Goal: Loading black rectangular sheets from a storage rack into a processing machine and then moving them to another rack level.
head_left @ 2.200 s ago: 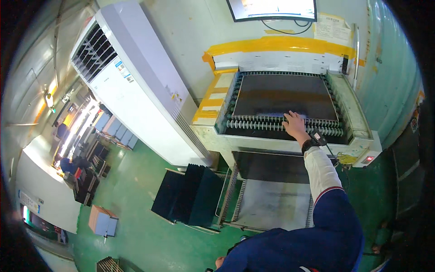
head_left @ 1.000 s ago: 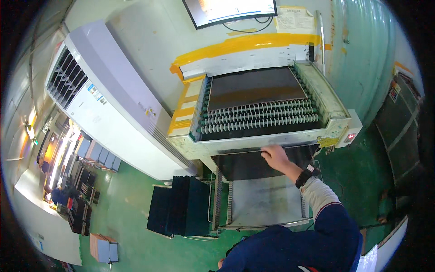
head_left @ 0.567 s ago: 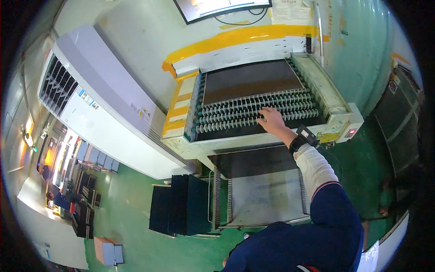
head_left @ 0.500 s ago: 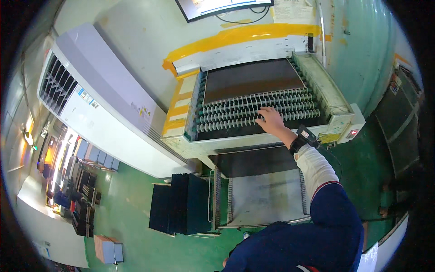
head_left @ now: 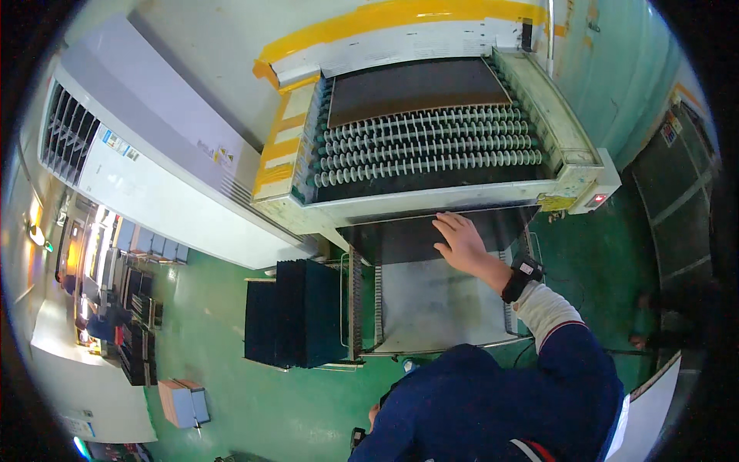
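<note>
My right hand [head_left: 464, 245], with a black device strapped at its wrist, is stretched out over a dark panel [head_left: 392, 240] below the front edge of the roller machine [head_left: 431, 190]. Its fingers are extended and grip nothing; whether they touch the panel I cannot tell. The panel leans above a rack [head_left: 355, 308] with slotted sides and a pale flat base. Up on the machine, a dark board [head_left: 416, 88] lies behind rows of white disc rollers [head_left: 431, 164]. Only a sliver of my left hand [head_left: 374, 416] shows beside my body, its fingers hidden.
Left of the rack stands a stack of dark panels [head_left: 308, 316] on a wire carrier. A tall white air conditioner [head_left: 177, 192] borders the machine's left side. Large dark framed panels [head_left: 681, 200] lean at the right. A box [head_left: 183, 403] sits on the green floor.
My right hand has moved off the rollers, down and toward me, to the dark panel below. The view has tilted lower, and part of my left hand shows more clearly.
</note>
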`<act>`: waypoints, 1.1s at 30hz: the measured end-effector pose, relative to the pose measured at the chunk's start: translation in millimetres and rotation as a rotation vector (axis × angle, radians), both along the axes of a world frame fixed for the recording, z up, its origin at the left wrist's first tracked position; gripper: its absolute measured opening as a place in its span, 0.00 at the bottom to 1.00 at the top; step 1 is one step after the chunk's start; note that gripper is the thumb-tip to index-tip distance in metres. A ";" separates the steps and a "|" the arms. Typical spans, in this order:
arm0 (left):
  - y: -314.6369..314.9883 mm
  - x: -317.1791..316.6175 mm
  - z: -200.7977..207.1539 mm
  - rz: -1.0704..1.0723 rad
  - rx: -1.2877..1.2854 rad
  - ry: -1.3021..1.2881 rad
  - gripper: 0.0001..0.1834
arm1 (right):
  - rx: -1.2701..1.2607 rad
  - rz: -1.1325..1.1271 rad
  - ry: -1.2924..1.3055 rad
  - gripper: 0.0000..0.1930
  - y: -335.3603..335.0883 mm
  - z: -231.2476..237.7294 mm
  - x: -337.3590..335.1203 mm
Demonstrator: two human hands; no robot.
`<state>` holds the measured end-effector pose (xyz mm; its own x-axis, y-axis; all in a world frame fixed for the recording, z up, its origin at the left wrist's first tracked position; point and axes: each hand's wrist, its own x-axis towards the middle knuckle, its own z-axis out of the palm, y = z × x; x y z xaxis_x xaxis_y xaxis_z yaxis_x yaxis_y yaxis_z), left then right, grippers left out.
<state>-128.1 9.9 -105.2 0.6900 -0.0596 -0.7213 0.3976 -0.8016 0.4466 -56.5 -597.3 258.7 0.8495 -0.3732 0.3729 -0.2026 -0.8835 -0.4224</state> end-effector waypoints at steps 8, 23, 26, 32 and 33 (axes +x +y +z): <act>0.8 6.2 1.9 -0.015 -0.004 -0.001 0.22 | -0.020 -0.056 0.088 0.27 5.5 -13.8 -18.8; 21.6 -20.1 -4.1 0.050 0.007 -0.009 0.23 | -0.085 -0.127 0.200 0.07 -27.7 -35.8 22.4; 10.5 -17.7 18.8 0.100 0.034 0.040 0.26 | -0.019 -0.134 0.457 0.09 -38.9 -45.9 34.6; 3.5 -24.8 33.0 0.207 0.050 -0.020 0.25 | -0.052 -0.123 0.404 0.09 -39.2 -20.2 35.8; -0.2 -21.6 34.5 0.220 0.123 0.045 0.24 | -0.074 -0.119 0.372 0.10 -41.4 -6.9 34.9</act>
<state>-149.7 9.7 -70.8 0.6434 0.1785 -0.7444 0.5858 -0.7409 0.3286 -21.6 -638.7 251.8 0.8841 -0.4608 0.0777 -0.4325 -0.8699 -0.2373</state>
